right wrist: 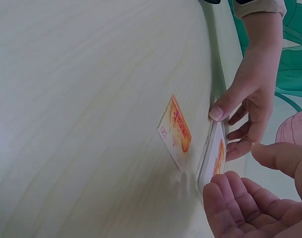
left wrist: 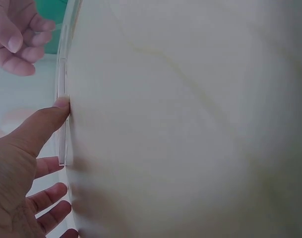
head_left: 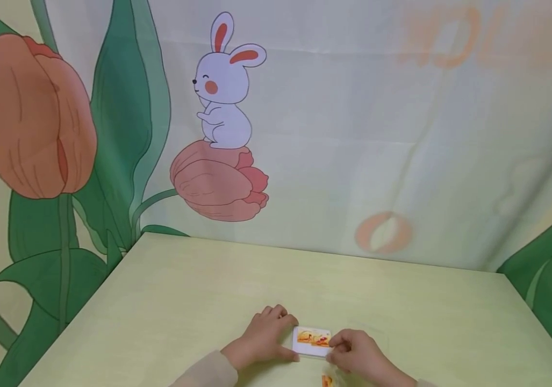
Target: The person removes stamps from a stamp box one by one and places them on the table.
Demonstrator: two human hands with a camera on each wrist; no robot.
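Observation:
A flat clear-edged case [head_left: 312, 350] lies on the table, white with an orange and yellow picture on top. My left hand [head_left: 271, 336] grips its left end, thumb on the near edge and fingers at the far edge; in the left wrist view the thumb [left wrist: 46, 121] presses the case's thin side. At the right end is my right hand [head_left: 359, 356], its bent fingers close over that corner. The right wrist view shows a gap between the right thumb [right wrist: 279, 156] and fingertips, with nothing pinched there. A small card [right wrist: 176, 130] with an orange print lies on the near side of the case.
The pale wood-grain table [head_left: 198, 279] runs back to a printed curtain [head_left: 314, 134] with a rabbit and tulips. Beyond the right hand, a faint transparent outline [head_left: 386, 337] shows on the tabletop.

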